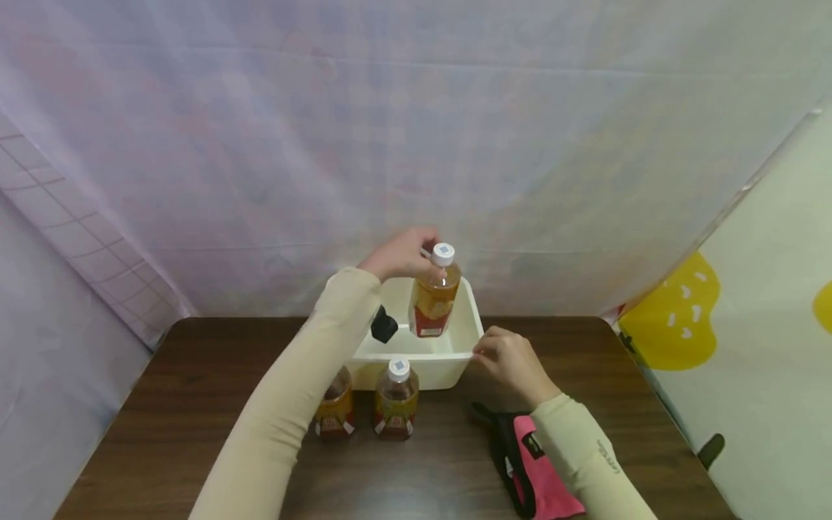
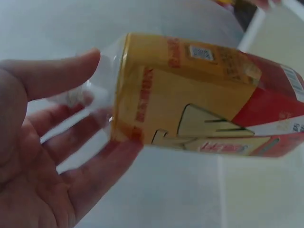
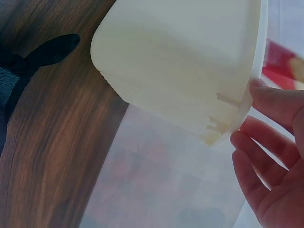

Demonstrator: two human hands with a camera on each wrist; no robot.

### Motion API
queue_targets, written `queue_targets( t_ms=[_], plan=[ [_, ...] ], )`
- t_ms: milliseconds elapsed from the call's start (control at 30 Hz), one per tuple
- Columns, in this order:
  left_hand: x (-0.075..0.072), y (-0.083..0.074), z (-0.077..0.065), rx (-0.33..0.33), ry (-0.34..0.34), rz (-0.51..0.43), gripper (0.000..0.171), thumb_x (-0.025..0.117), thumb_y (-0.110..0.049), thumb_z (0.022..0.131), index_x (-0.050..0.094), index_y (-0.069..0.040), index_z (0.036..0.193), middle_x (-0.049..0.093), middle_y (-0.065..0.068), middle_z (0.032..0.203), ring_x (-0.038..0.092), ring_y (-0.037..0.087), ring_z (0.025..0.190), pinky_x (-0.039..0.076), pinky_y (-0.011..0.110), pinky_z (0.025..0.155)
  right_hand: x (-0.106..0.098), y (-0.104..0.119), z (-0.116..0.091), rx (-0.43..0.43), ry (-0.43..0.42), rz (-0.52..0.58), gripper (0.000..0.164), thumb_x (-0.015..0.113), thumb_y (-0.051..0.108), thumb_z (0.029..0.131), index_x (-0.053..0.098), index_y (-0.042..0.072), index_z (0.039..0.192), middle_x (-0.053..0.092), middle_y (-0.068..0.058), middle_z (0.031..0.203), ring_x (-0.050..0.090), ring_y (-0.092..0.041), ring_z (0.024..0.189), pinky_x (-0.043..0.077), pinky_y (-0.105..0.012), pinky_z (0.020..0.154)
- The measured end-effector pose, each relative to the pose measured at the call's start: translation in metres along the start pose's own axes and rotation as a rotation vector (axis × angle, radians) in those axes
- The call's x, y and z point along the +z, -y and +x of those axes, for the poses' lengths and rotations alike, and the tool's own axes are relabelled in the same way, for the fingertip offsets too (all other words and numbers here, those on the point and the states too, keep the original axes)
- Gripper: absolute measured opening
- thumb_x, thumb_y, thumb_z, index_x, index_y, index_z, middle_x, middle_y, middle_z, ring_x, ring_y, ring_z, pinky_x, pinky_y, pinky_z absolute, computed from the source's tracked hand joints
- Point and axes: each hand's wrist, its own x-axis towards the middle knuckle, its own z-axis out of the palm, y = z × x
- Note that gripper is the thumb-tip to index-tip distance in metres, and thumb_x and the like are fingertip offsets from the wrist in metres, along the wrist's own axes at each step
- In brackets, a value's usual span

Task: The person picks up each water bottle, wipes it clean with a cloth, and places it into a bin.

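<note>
The left hand (image 1: 404,258) curls thumb and fingers round the neck of a bottle (image 1: 434,300) held over the bin (image 1: 440,372), whose rim the right hand (image 1: 516,365) pinches.

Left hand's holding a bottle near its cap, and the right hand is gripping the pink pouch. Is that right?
Not quite: the right hand grips the white bin by its rim, not the pink pouch, as the right wrist view shows. The left hand holds a bottle near its cap.
</note>
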Motion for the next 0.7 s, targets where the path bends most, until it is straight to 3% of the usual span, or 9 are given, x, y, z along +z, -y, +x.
queue_targets(
  t_ms=[300, 500, 700],
  plan=[
    [0.021, 0.030, 0.028, -0.091, 0.164, 0.023, 0.030, 0.070, -0.006, 0.074, 0.052, -0.002, 0.098, 0.057, 0.011, 0.096, 0.054, 0.021, 0.084, 0.049, 0.026, 0.068, 0.001, 0.004, -0.001, -0.002, -0.012, -0.009, 0.012, 0.079, 0.006, 0.065, 0.069, 0.009, 0.070, 0.060, 0.001, 0.074, 0.056, -0.011, 0.064, 0.048, -0.029, 0.058],
    [0.034, 0.039, 0.034, -0.145, 0.216, -0.015, 0.035, 0.072, -0.004, 0.072, 0.050, -0.002, 0.099, 0.055, 0.011, 0.097, 0.055, 0.023, 0.088, 0.051, 0.029, 0.071, 0.001, 0.007, -0.002, 0.006, -0.006, -0.007, 0.012, 0.079, 0.008, 0.066, 0.069, 0.010, 0.071, 0.059, 0.002, 0.074, 0.056, -0.013, 0.063, 0.048, -0.029, 0.058],
    [0.046, 0.043, 0.038, -0.181, 0.231, 0.064, 0.036, 0.073, -0.003, 0.071, 0.051, -0.004, 0.099, 0.055, 0.008, 0.095, 0.053, 0.018, 0.080, 0.051, 0.028, 0.066, 0.000, 0.011, -0.005, 0.024, 0.002, -0.006, 0.011, 0.079, 0.009, 0.067, 0.069, 0.010, 0.072, 0.060, 0.001, 0.075, 0.058, -0.017, 0.065, 0.049, -0.032, 0.059]
  ],
)
